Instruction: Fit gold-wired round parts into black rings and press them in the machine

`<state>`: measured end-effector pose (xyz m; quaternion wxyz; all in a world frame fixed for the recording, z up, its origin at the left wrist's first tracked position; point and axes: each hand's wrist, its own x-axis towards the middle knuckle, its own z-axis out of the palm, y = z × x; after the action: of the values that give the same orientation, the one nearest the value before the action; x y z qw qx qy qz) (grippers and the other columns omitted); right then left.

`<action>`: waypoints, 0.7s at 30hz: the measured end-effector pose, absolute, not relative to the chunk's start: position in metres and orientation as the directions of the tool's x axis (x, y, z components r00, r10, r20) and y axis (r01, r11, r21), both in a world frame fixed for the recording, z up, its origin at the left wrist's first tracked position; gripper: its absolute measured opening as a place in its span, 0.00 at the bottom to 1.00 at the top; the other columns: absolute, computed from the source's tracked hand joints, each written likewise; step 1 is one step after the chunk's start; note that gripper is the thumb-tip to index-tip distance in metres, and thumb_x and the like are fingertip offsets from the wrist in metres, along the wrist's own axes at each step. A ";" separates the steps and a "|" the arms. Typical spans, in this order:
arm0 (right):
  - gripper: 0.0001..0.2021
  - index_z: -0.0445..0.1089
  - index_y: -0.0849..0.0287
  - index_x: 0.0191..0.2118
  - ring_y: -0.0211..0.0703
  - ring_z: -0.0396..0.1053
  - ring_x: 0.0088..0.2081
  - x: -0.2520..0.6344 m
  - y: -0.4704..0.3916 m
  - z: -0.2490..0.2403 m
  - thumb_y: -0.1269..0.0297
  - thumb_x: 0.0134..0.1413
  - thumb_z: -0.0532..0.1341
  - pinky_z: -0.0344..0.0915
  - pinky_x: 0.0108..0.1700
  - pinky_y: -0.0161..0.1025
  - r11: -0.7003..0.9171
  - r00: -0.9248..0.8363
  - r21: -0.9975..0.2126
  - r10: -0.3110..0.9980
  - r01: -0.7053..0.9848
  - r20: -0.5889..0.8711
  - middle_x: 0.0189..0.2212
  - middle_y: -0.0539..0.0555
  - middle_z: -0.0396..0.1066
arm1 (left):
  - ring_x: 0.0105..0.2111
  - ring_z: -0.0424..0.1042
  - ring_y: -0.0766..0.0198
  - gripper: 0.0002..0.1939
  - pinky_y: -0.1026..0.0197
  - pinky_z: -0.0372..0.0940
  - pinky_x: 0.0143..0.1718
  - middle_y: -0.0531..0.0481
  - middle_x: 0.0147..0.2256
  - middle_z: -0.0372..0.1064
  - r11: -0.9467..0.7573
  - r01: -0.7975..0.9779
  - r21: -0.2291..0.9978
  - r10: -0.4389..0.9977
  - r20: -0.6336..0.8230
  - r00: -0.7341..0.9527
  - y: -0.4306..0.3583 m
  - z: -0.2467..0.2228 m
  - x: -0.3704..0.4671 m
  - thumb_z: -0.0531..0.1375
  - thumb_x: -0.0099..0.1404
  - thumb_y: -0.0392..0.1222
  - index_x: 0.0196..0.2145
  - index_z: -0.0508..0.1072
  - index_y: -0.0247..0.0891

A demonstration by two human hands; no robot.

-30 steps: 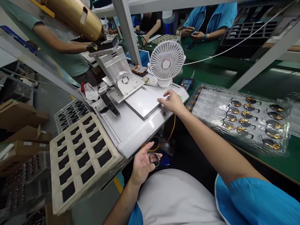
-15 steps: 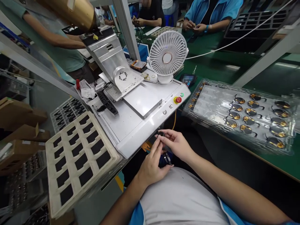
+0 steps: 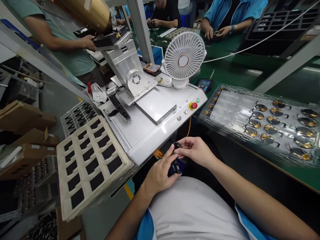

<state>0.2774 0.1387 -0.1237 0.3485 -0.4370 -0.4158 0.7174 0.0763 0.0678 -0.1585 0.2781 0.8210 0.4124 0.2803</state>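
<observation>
Just above my lap, in front of the white machine's edge, a small round dark part (image 3: 177,145) sits between my fingertips. My right hand (image 3: 197,151) pinches it from the right with thumb and fingers. My left hand (image 3: 160,173) has its fingertips against the part's left side. Within the curve of my left hand is a second dark item with a band-like shape (image 3: 175,166), partly hidden by the fingers. The clear tray (image 3: 232,125) at the right holds several round dark parts with orange patches and thin tails.
A white machine base (image 3: 147,140) carries a metal bracket (image 3: 135,78), a white fan (image 3: 184,60) and a red button (image 3: 193,105). At the left is a cream tray (image 3: 81,146) with black pads. Cardboard boxes (image 3: 22,118) stand farther left. Several people are beyond the machine.
The view has shifted, so the machine and trays appear farther right. The small round part is tilted more openly between my fingertips. A person's hand at the back left now shows beside the machine.
</observation>
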 end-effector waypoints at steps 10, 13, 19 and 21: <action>0.22 0.71 0.62 0.26 0.32 0.65 0.23 0.279 0.128 -0.121 0.53 0.35 0.80 0.65 0.27 0.31 -0.500 -0.414 -0.841 0.823 -0.205 -0.389 0.23 0.49 0.72 | 0.54 0.79 0.51 0.26 0.50 0.74 0.57 0.36 0.55 0.77 -0.215 -0.149 0.965 0.965 0.233 0.117 0.070 -0.170 0.082 0.73 0.61 0.40 0.55 0.75 0.40; 0.21 0.72 0.62 0.26 0.34 0.67 0.25 0.274 0.122 -0.119 0.55 0.35 0.80 0.66 0.29 0.32 -0.580 -0.464 -0.791 0.765 -0.195 -0.447 0.25 0.51 0.73 | 0.51 0.81 0.52 0.27 0.52 0.75 0.54 0.38 0.50 0.80 -0.169 -0.286 0.943 0.985 0.175 -0.005 0.071 -0.177 0.082 0.76 0.56 0.47 0.51 0.77 0.40; 0.20 0.64 0.59 0.26 0.34 0.66 0.24 0.254 0.107 -0.112 0.62 0.35 0.78 0.63 0.28 0.32 -0.567 -0.417 -0.783 0.795 -0.256 -0.440 0.22 0.48 0.70 | 0.47 0.83 0.53 0.31 0.55 0.78 0.48 0.40 0.51 0.81 -0.133 -0.314 0.940 0.991 0.136 -0.011 0.069 -0.185 0.083 0.78 0.51 0.46 0.53 0.79 0.44; 0.18 0.63 0.58 0.28 0.33 0.63 0.23 0.250 0.105 -0.109 0.65 0.37 0.74 0.58 0.27 0.31 -0.504 -0.375 -0.830 0.836 -0.239 -0.400 0.21 0.45 0.68 | 0.48 0.83 0.52 0.32 0.55 0.79 0.48 0.40 0.51 0.81 -0.153 -0.300 0.941 0.987 0.162 0.002 0.068 -0.185 0.083 0.79 0.50 0.45 0.53 0.79 0.45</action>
<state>0.2504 0.1047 -0.1091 0.3569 -0.4301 -0.3472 0.7531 0.0826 0.0682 -0.1851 0.5350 0.4637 0.3702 0.6014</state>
